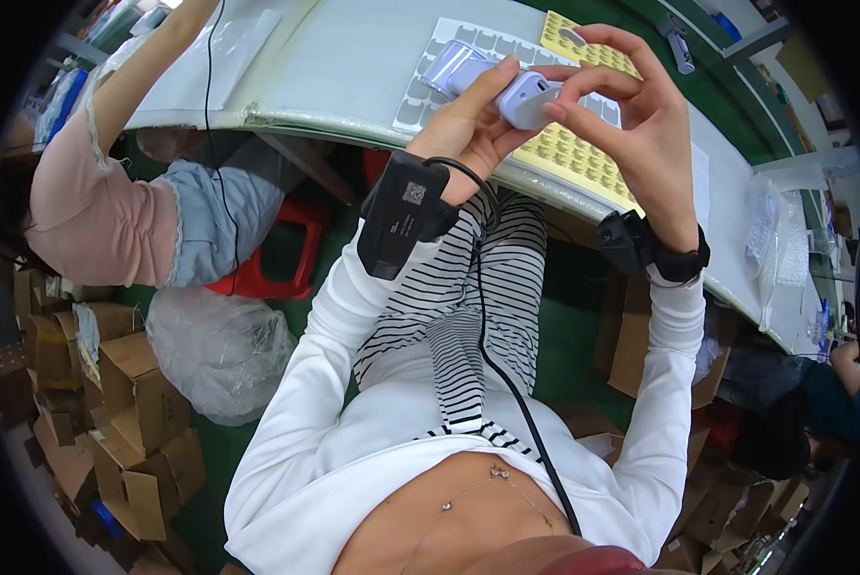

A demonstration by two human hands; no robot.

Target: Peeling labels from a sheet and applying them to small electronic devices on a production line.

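My left hand (473, 115) is wrapped round a small lavender handheld device (468, 73) with a clear, shiny part at its far left end. I cannot tell the device's exact kind. Between the thumb and a finger of my right hand (631, 105) is a thin grey rounded piece (537, 109), lying against the device's near right end. A small pale oval piece (572, 36) shows at the tip of my raised right index finger. Under both hands lies a white sheet (420, 103) with rows of grey rounded pieces. Yellow label sheets (583, 161) lie beside it.
The white worktable (339, 72) curves across the top. At left sits a person (104, 211) on a red stool (300, 251), with a clear plastic bag (219, 350) nearby. Cardboard boxes (137, 383) are piled on the floor. A black cable (482, 307) hangs from my left wrist.
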